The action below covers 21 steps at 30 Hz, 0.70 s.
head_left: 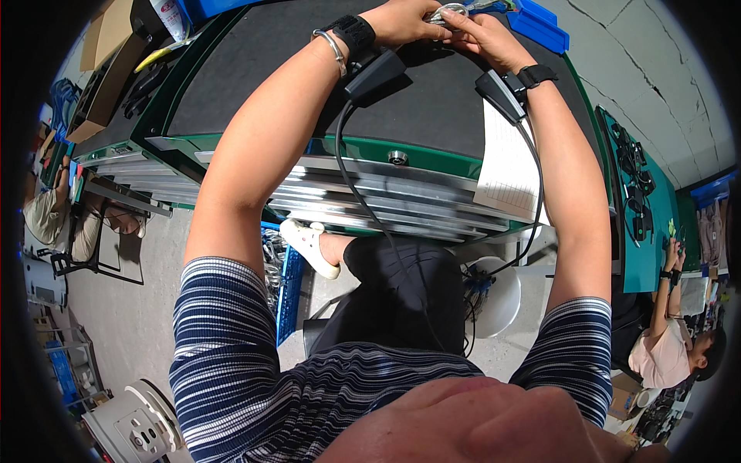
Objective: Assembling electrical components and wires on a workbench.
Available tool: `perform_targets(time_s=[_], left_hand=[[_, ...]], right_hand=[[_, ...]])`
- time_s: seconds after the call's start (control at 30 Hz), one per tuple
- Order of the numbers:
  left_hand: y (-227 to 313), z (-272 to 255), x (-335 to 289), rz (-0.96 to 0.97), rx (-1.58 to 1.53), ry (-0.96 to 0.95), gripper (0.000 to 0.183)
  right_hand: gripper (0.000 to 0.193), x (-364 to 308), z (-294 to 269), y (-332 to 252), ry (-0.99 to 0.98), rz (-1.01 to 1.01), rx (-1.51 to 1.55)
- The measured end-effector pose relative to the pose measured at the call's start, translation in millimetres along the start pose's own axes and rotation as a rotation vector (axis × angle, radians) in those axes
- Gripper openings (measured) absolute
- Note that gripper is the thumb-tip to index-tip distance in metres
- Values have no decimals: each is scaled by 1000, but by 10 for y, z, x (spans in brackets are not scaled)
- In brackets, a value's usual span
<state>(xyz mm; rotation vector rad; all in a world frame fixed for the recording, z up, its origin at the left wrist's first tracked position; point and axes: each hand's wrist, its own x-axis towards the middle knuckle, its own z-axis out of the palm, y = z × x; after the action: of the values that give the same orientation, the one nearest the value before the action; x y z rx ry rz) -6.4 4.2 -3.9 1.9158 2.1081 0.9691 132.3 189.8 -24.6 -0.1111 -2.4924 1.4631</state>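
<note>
At the far edge of the dark work mat (255, 77), my left hand (403, 21) and my right hand (494, 40) meet over a coiled light-grey cable (454, 11). Fingers of both hands are closed on the coil, the right thumb pressing it from its side. Black straps circle both wrists, each beside a black box with a cord: one box (376, 77) is by the left wrist, the other box (502, 96) by the right. A blue bin (540, 25) stands just beyond my right hand, with thin wires near its edge.
A lined sheet of paper (502, 174) hangs over the bench's front edge under my right forearm. Below are metal drawers (370, 189), a blue crate (290, 289) and a white bucket (502, 305). Another person (664, 355) works at a green table on the right.
</note>
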Motion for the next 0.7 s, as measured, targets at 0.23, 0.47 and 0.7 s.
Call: perform_targets(time_s=[0.23,0.47,0.7], left_hand=[[-4,-1,-4,-11,37,3,52],[-16,3,5,3,51,-6,52],[-9,-2,-13,16,24,-11,53]], right_hand=[[64,78,-44,142,47,47,40],[38,-35,58,-55,3,77,199],[39,-40,69,-97,16,74,168]])
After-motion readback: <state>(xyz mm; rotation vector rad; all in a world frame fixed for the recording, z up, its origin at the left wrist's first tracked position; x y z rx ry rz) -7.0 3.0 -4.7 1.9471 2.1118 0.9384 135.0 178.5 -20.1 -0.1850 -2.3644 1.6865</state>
